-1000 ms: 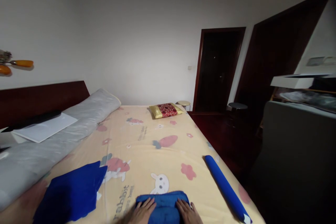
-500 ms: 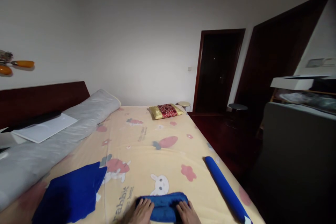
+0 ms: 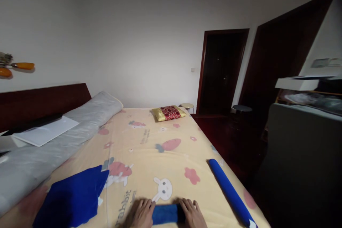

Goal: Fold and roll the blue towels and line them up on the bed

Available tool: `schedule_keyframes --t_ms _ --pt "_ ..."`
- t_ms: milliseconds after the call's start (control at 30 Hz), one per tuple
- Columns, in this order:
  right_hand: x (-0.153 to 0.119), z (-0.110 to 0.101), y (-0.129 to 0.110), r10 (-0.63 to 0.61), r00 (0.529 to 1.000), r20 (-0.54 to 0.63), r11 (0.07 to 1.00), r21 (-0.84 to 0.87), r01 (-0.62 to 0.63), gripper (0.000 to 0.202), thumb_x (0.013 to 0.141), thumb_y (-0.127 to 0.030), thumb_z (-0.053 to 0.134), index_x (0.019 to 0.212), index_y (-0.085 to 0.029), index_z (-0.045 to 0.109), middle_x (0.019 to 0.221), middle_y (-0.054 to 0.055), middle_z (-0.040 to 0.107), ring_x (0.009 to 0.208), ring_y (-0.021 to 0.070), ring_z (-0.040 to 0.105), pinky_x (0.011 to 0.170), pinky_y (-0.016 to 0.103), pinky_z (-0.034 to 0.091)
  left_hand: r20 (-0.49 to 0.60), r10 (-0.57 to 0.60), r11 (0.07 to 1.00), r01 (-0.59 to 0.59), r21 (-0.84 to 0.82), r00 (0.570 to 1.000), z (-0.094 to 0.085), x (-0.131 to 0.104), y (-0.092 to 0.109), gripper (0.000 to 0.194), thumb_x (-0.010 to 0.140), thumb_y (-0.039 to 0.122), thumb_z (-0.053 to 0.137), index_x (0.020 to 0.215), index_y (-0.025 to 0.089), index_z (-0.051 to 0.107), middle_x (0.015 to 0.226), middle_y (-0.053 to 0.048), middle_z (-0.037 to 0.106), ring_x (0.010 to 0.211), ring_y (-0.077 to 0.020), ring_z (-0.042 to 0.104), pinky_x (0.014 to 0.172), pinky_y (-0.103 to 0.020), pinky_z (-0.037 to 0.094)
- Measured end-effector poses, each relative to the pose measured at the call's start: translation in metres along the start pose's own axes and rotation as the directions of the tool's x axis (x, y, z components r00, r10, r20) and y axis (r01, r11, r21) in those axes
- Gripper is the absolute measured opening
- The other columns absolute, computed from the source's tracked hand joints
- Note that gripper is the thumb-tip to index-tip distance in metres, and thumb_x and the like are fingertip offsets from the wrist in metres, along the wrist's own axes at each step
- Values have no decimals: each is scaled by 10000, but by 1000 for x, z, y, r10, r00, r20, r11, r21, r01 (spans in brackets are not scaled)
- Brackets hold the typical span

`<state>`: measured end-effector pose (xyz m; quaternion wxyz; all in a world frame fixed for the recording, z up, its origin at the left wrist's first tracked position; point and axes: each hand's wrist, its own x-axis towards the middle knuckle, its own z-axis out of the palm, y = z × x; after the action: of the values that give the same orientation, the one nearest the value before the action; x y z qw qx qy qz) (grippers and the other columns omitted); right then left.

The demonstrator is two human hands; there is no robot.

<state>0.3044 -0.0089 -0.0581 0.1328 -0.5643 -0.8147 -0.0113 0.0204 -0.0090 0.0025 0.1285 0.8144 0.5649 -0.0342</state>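
Observation:
At the bottom centre of the head view, a dark blue cloth [image 3: 166,214] lies on the bed in a narrow band. My left hand [image 3: 143,214] curls over its left end, and my right hand [image 3: 192,214] curls over its right end. The fingers of both hands are bent round the cloth, thumbs hidden. A rolled bright blue cloth [image 3: 229,190] with a white tag lies to the right. To the left, flat blue cloths [image 3: 72,196] lie in a loose stack.
The bed [image 3: 149,167] has a patterned sheet. A gold and red pillow [image 3: 169,113] lies at its far end. A grey rolled cover [image 3: 80,128] runs along the left, with a white board [image 3: 46,130] on it. Two stools [image 3: 187,105] stand beyond.
The dark blue cloth has become a narrower band, its far edge now nearer to me. Both hands have shifted slightly and now curl over its ends.

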Motion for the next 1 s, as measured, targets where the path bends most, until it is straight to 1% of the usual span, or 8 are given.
schedule_keyframes --t_ms 100,200,333,433,567,733,867,1000 --pt "1 7 1 -213 972 -95 976 -73 206 728 675 -70 478 1374 -273 455 1316 48 627 1114 247 613 943 384 437 -47 92 994 -89 62 995 5 6 2 661 770 45 337 1395 233 445 1414 -77 537 1307 -254 462 1131 -455 326" --pt "-1 15 -4 -414 897 -154 907 -157 391 745 686 -78 480 1406 -255 409 1358 41 587 1141 230 606 865 332 477 -39 248 967 -245 69 968 22 12 5 754 749 27 361 1462 275 332 1513 -38 419 1370 -234 397 1139 -409 344" --pt "-4 21 -9 -485 851 -199 866 -243 437 789 658 -42 458 1429 -186 373 1350 59 590 1155 216 603 826 308 502 -53 357 932 -352 86 933 43 17 5 827 737 20 376 1503 279 206 1551 -30 312 1409 -235 331 1147 -426 343" --pt "-5 23 -8 -467 862 -199 873 -260 413 853 617 -3 427 1445 -193 347 1352 31 585 1146 198 610 830 302 512 -1 303 949 -301 91 953 44 18 3 879 698 -29 342 1509 265 172 1566 -33 266 1434 -225 270 1167 -473 295" --pt "-5 24 -4 -430 884 -185 886 -277 373 862 591 19 401 1431 -177 376 1353 24 578 1145 185 613 841 301 525 46 164 985 -166 55 985 29 14 -2 865 678 -42 316 1495 236 243 1571 -32 282 1439 -200 257 1184 -446 258" --pt "-5 26 9 -327 936 -131 932 -207 297 874 623 23 386 1460 -221 326 1406 24 519 1207 201 572 898 335 527 15 106 994 -106 -41 994 7 1 -13 750 715 136 463 1454 179 348 1505 -80 432 1371 -242 384 1177 -410 254" --pt "-4 22 20 -171 984 -43 978 -131 164 852 667 59 350 1434 -312 364 1393 8 536 1216 226 566 926 399 527 23 110 991 -108 -77 994 -8 -8 -17 688 729 198 502 1410 238 410 1459 -52 490 1327 -239 424 1153 -391 271" --pt "-1 13 22 -52 993 109 994 -90 62 804 685 79 320 1390 -287 448 1392 43 536 1245 256 541 963 480 508 54 59 997 -56 -58 997 -14 -10 -18 661 727 172 501 1382 238 440 1417 -62 526 1291 -241 447 1138 -400 278"
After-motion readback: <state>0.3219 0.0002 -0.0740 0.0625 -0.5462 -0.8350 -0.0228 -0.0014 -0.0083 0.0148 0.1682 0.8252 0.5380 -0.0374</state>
